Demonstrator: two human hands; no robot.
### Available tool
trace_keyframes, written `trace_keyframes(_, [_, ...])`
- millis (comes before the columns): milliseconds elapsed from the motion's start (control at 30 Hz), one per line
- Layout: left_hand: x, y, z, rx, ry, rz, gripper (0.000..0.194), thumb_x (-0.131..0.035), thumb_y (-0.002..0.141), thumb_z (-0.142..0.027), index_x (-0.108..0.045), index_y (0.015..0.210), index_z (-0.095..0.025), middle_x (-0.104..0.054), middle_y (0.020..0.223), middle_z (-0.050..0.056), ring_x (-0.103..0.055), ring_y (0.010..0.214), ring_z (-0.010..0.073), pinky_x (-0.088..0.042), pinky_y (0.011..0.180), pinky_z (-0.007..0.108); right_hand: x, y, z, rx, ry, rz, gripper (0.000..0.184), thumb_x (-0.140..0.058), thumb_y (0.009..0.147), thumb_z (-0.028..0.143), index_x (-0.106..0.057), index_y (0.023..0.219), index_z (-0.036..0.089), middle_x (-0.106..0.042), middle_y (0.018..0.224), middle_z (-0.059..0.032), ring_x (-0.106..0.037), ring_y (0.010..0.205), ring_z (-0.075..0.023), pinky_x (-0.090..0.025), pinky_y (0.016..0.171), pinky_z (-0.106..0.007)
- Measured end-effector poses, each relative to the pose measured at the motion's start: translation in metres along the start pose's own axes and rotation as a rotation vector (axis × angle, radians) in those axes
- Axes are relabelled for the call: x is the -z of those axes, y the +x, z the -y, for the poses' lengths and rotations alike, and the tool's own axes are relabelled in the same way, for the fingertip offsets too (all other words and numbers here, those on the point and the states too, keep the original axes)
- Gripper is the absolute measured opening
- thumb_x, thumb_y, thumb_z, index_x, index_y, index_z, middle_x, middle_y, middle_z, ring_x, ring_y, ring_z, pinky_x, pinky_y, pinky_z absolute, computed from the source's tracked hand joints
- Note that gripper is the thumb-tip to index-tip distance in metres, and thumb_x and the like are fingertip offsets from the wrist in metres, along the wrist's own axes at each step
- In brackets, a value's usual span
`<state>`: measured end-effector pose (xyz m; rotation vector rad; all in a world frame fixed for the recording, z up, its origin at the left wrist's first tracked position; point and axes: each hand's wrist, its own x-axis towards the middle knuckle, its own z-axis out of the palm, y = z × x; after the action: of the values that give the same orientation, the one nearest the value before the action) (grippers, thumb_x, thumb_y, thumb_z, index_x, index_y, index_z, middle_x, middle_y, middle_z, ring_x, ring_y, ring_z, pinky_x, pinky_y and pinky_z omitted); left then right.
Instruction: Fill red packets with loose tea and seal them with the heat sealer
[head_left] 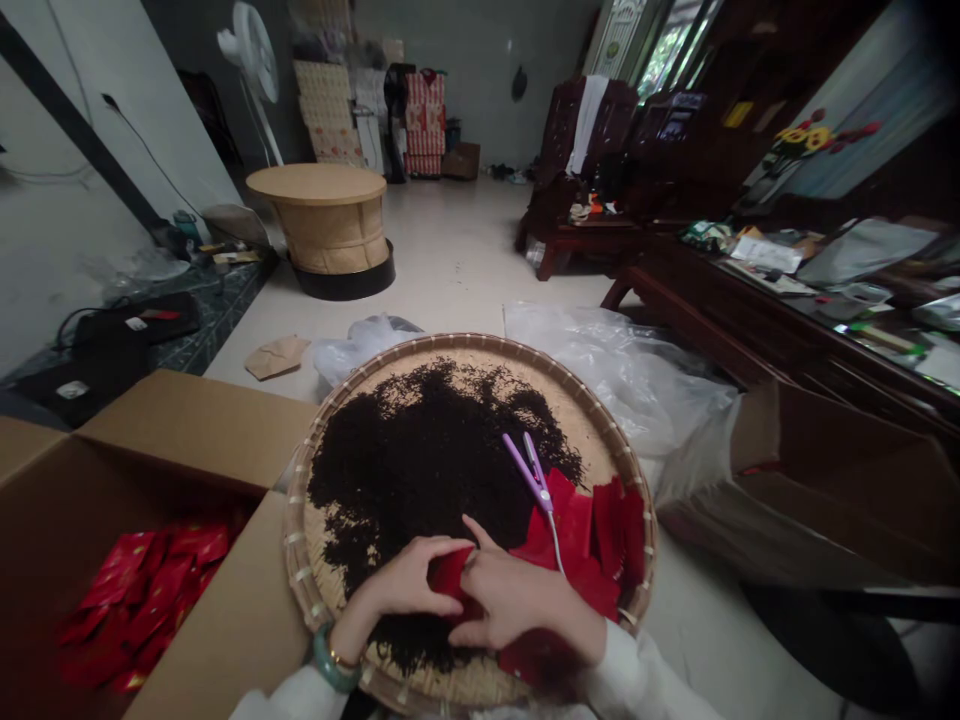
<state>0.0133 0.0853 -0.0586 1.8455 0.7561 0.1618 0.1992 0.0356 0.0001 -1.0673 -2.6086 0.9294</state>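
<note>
A round woven bamboo tray [600, 425] holds a spread of dark loose tea leaves [427, 460]. Both hands meet over its near edge. My left hand [409, 580] and my right hand [510, 595] pinch a small red packet [450, 572] between them. A pile of empty red packets [600, 530] lies on the tray's right side. A small purple sealer [529, 468] with a white cord rests on them, just beyond my right hand.
An open cardboard box [187, 430] at the left holds several red packets [142, 590]. Clear plastic bags [622, 370] lie behind the tray. A dark wooden table [750, 330] with clutter runs along the right. A round bamboo stand [330, 225] sits further back.
</note>
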Motion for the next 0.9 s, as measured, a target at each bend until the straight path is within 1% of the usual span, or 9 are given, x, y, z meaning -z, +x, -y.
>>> trace_keyframes(67, [-0.001,0.0,0.002,0.032,-0.04,-0.058,0.075,-0.081,0.054,-0.033,-0.059,0.125,-0.022,-0.061,0.125,0.009,-0.055,0.113,0.0267,-0.037,0.102,0.039,0.009,-0.004,-0.001,0.021,0.05,-0.036,0.014,-0.073,0.073,0.028,-0.066,0.076,0.017,-0.066,0.071,-0.0015,-0.064,0.082,-0.0199,-0.022,0.11,-0.053])
trace_keyframes(167, [0.001,-0.001,0.006,0.039,-0.102,-0.211,0.067,-0.08,0.055,-0.034,-0.062,0.117,-0.019,-0.063,0.117,0.009,-0.057,0.109,0.0258,-0.04,0.099,0.038,0.022,-0.013,-0.017,0.002,0.266,-0.223,0.019,-0.055,0.088,0.032,-0.068,0.093,0.02,-0.069,0.089,-0.0037,-0.065,0.088,-0.0169,-0.039,0.102,-0.04])
trace_keyframes(267, [0.007,-0.003,0.006,-0.022,-0.145,-0.378,0.056,-0.077,0.059,-0.035,-0.064,0.11,-0.017,-0.064,0.107,0.009,-0.059,0.102,0.0246,-0.043,0.094,0.038,0.019,-0.015,-0.049,-0.272,0.265,-0.536,0.034,-0.049,0.091,0.037,-0.06,0.119,0.02,-0.064,0.114,-0.0111,-0.06,0.108,-0.0217,-0.045,0.095,-0.039])
trace_keyframes(333, [0.01,-0.004,0.004,-0.063,-0.167,-0.475,0.052,-0.076,0.061,-0.037,-0.064,0.107,-0.017,-0.064,0.103,0.009,-0.06,0.097,0.024,-0.045,0.091,0.037,0.005,-0.008,-0.067,-0.423,0.077,-0.474,0.074,-0.07,0.075,0.042,-0.042,0.14,0.02,-0.042,0.141,-0.0184,-0.039,0.131,-0.0331,-0.035,0.103,-0.051])
trace_keyframes(400, [0.012,-0.004,0.002,-0.09,-0.167,-0.546,0.05,-0.076,0.061,-0.039,-0.064,0.105,-0.017,-0.064,0.1,0.008,-0.061,0.092,0.0233,-0.047,0.087,0.037,-0.013,0.005,-0.075,-0.553,-0.061,-0.312,0.112,-0.085,0.053,0.043,-0.028,0.147,0.022,-0.019,0.151,-0.0233,-0.021,0.137,-0.0439,-0.034,0.1,-0.059])
trace_keyframes(467, [0.012,-0.005,0.0,-0.105,-0.156,-0.592,0.048,-0.075,0.062,-0.041,-0.065,0.103,-0.017,-0.064,0.097,0.008,-0.061,0.089,0.0228,-0.048,0.085,0.036,-0.03,0.02,-0.071,-0.622,-0.177,-0.244,0.125,-0.089,0.043,0.042,-0.024,0.148,0.027,-0.01,0.153,-0.0236,-0.017,0.136,-0.0487,-0.032,0.098,-0.064])
trace_keyframes(567, [0.011,-0.005,0.003,-0.115,-0.145,-0.656,0.047,-0.074,0.063,-0.043,-0.064,0.1,-0.016,-0.063,0.096,0.008,-0.061,0.09,0.0231,-0.049,0.084,0.036,-0.042,0.035,-0.057,-0.596,-0.292,-0.224,0.107,-0.088,0.049,0.04,-0.036,0.142,0.035,-0.015,0.154,-0.0185,-0.027,0.131,-0.05,-0.035,0.092,-0.064])
trace_keyframes(700, [0.009,-0.005,0.011,-0.145,-0.154,-0.737,0.047,-0.074,0.065,-0.041,-0.062,0.102,-0.015,-0.064,0.099,0.01,-0.062,0.094,0.0238,-0.049,0.086,0.036,-0.038,0.032,-0.05,-0.589,-0.328,-0.29,0.07,-0.082,0.061,0.029,-0.054,0.125,0.03,-0.035,0.145,-0.0172,-0.045,0.117,-0.0412,-0.043,0.084,-0.056])
trace_keyframes(900, [0.008,-0.004,0.009,-0.201,-0.123,-0.749,0.042,-0.073,0.069,-0.033,-0.061,0.106,-0.016,-0.067,0.1,0.01,-0.064,0.093,0.0226,-0.05,0.085,0.034,-0.036,0.024,-0.061,-0.629,-0.236,-0.358,0.062,-0.077,0.062,0.018,-0.056,0.12,0.023,-0.043,0.132,-0.0191,-0.048,0.109,-0.0363,-0.046,0.081,-0.049])
